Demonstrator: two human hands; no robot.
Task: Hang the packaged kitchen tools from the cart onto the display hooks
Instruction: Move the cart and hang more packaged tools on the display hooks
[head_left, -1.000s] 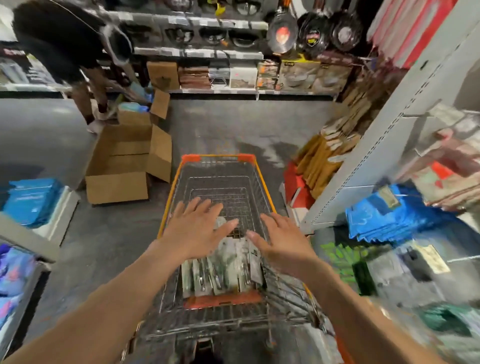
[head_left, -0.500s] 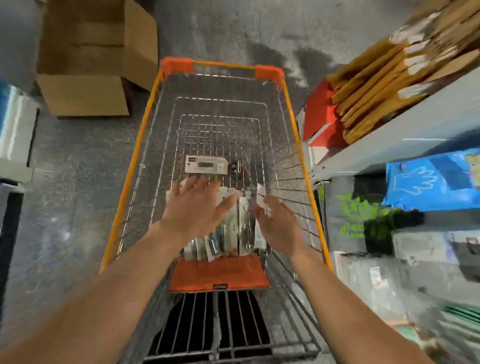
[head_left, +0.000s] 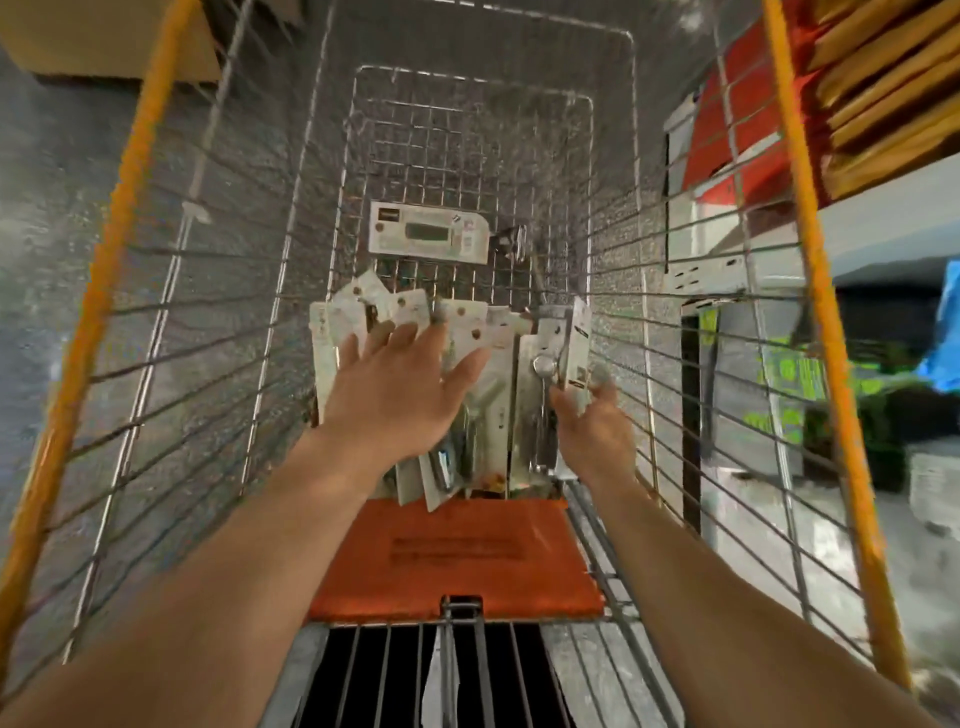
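One cart (head_left: 111, 244), wire basket with an orange rim, seen from above. One orange flap (head_left: 457, 561) at its near end. One pile (head_left: 498, 426) of carded tool packs on the basket floor, near ends reaching the flap, cards fanned and overlapping. About seven header cards show, exact count can't be told. Left hand (head_left: 395, 395) palm down on the pile's left half, fingers spread wide with tips at the header cards, gripping nothing. Right hand (head_left: 592, 415) at the pile's right edge, thumb and curled fingers pinching the end pack (head_left: 577, 338), which tilts up off the rest. One lone pack (head_left: 428, 236) flat on the floor beyond the pile, clear of both hands. One small metal bit (head_left: 514, 241) just beside it, too blurred to identify.
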